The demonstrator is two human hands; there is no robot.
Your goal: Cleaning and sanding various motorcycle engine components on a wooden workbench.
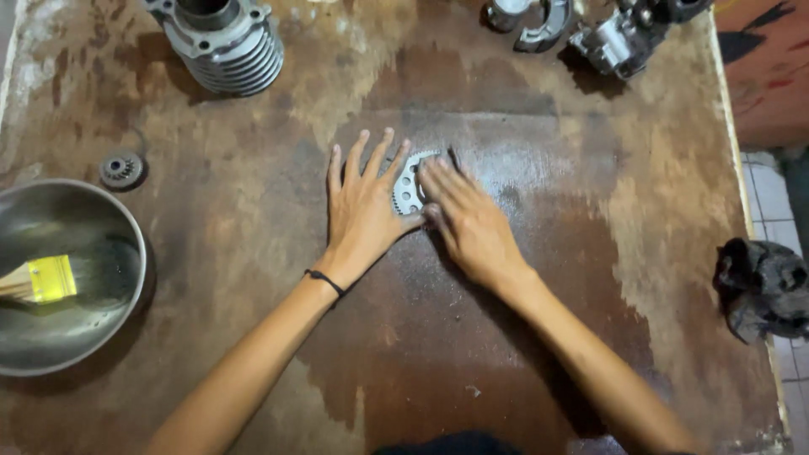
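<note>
My left hand [362, 206] and right hand [468, 219] lie flat, pressing the toothed metal plate [408, 187] between them onto the table [539, 337]; next needs firm, even pressure.

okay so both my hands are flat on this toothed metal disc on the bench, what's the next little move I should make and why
Probably curl the right hand fingertips under the edge of the flat grey toothed metal disc to tip it up. It lies flat on the stained brown wooden tabletop, pinned by both palms, with the left hand spread beside it covering its left edge, so neither hand has a grip yet.
</note>
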